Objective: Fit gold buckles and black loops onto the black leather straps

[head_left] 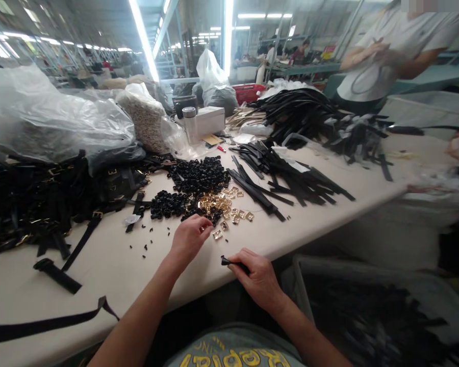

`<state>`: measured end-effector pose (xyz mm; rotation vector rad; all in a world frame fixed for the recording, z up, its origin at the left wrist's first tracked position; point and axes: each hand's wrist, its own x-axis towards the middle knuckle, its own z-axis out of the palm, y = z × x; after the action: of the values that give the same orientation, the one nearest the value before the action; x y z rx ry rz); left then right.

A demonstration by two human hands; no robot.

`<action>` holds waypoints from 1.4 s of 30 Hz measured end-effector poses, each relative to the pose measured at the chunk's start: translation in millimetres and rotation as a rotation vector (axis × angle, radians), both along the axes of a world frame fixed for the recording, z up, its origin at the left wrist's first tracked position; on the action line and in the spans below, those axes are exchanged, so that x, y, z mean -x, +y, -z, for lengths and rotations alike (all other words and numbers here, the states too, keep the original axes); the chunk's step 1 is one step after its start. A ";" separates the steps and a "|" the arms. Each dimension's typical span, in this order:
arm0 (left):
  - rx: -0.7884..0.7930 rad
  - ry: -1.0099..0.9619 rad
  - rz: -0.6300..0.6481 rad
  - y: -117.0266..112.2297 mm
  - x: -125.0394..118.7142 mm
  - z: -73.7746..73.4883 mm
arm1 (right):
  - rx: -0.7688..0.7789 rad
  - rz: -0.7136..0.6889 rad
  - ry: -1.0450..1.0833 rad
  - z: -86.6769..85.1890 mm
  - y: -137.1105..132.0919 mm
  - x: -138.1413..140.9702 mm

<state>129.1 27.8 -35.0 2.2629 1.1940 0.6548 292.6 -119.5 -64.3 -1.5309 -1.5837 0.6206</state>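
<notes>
- In the right hand [254,272], gripping a short black strap [225,261] between thumb and bent fingers, with its tip poking out leftward by the near edge of the table [110,255].
- Probably light, bendy and slightly slick; best pinched just behind the tip.
- With the left hand [191,237], hanging low at the near side of the piles, fingers curled toward the thumb; impossible to tell whether holding anything.
- Just beyond, gold buckles [222,203]: likely hard, slippery, best taken by the frame; partly crowded by black loops [201,176].
- Farther right, loose straps [290,176]; left, a buckled heap [23,214].
- Near right, below, a grey bin [300,275].
</notes>
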 end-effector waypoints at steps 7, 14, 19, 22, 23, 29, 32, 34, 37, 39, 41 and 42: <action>-0.088 0.178 -0.037 7.3 -20.1 10.8 | -0.001 0.064 -0.002 -0.1 -1.5 -8.5; 0.765 -0.740 -0.119 -16.8 -1.5 3.7 | -0.098 0.107 0.086 -18.7 10.7 -7.9; 1.084 -1.070 -0.189 -42.6 8.5 4.7 | -0.122 0.015 0.085 -35.0 15.3 5.6; 1.083 -1.107 -0.169 -50.5 11.7 5.2 | -0.118 -0.049 0.068 -34.8 14.9 15.1; 1.080 -1.106 -0.153 -52.3 12.0 5.0 | -0.118 -0.062 0.065 -34.0 14.8 17.7; 1.079 -1.146 -0.135 -61.3 10.2 7.3 | -0.136 -0.031 0.040 -31.5 16.9 22.7; 1.112 -1.163 -0.221 -66.4 9.2 11.4 | -0.138 0.021 0.012 -31.5 17.5 21.0; 1.118 -1.168 -0.272 -70.5 7.8 13.6 | -0.143 0.044 0.012 -31.6 17.3 20.0; 1.080 -1.175 -0.298 -76.3 5.4 14.7 | -0.146 0.065 0.026 -31.5 16.5 19.0; 1.057 -1.169 -0.294 -78.1 4.9 13.9 | -0.146 0.062 0.038 -30.9 15.7 18.3; 1.051 -1.137 -0.293 -77.8 5.6 12.5 | -0.144 0.058 0.042 -29.8 14.8 17.4; 1.049 -1.116 -0.289 -77.0 6.3 11.9 | -0.144 0.056 0.038 -28.9 14.3 16.9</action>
<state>122.8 -49.2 -46.9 0.6441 0.8907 0.9013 275.7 -105.2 -35.4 -1.4434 -1.5183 0.4906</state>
